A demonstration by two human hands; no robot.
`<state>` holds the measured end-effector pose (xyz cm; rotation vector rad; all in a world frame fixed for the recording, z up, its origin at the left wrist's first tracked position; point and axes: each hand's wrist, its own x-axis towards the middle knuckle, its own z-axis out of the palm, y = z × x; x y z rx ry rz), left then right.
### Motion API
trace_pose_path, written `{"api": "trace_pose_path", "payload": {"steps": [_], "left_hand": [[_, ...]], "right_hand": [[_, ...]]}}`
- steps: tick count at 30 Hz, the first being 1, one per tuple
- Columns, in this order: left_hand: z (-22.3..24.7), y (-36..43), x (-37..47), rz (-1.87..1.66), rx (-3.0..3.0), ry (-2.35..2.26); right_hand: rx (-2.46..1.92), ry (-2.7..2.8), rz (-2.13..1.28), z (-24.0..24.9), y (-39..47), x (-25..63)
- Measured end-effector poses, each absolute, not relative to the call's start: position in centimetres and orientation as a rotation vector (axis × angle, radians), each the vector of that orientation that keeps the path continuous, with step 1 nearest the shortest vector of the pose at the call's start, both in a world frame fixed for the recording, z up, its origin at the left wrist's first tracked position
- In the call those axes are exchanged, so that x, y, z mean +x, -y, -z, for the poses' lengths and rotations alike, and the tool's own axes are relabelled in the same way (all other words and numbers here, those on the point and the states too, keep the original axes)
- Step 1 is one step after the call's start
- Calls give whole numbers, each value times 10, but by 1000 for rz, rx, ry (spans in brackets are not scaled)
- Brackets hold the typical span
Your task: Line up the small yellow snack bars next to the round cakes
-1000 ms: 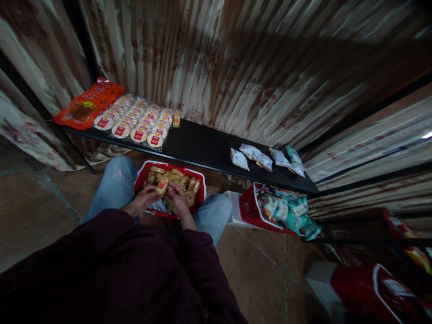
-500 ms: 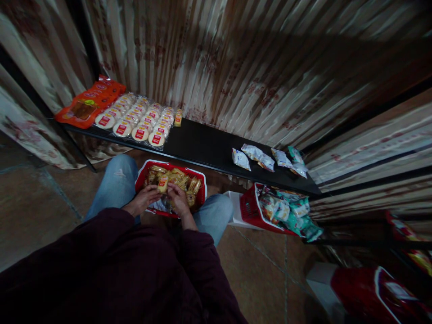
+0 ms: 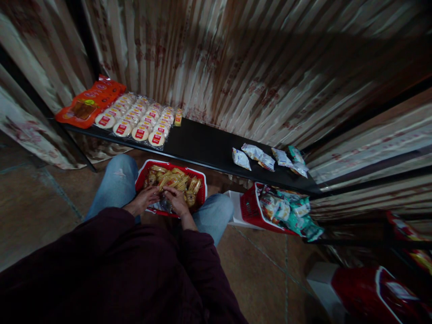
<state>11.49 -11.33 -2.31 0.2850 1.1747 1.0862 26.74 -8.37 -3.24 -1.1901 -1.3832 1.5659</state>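
A red basket (image 3: pixel 204 191) with a white rim sits between my knees, filled with small clear-wrapped yellow packets (image 3: pixel 173 177). Over its near half, my left hand (image 3: pixel 145 199) and my right hand (image 3: pixel 177 201) almost meet, with fingers pinched. Between the fingertips is a small yellow packet (image 3: pixel 162 186), tilted so its label does not show and hard to tell from those below. On the black shelf (image 3: pixel 199 141), rows of round white packets with red labels (image 3: pixel 140 133) lie beside an orange bag (image 3: pixel 91 101). One small yellow packet (image 3: pixel 178 118) stands at the row's right end.
White packets (image 3: pixel 258 157) and a green one (image 3: pixel 296 154) lie on the shelf's right part. Below it, a second red basket (image 3: pixel 249 207) holds green and white bags (image 3: pixel 299 216), beside a white box (image 3: pixel 235 204). Another red container (image 3: pixel 354 288) is at lower right. Pleated curtains hang behind.
The yellow packet between my hands has turned, so its red and yellow label no longer faces up. My hands have shifted only slightly, with the fingertips closer together.
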Motion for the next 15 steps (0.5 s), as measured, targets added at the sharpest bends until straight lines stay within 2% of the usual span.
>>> {"api": "trace_pose_path", "payload": {"steps": [15], "left_hand": [[15,110,118,-1059,125,-1267]], "right_hand": [[-1207,1325,-1615,34,82,265]]}}
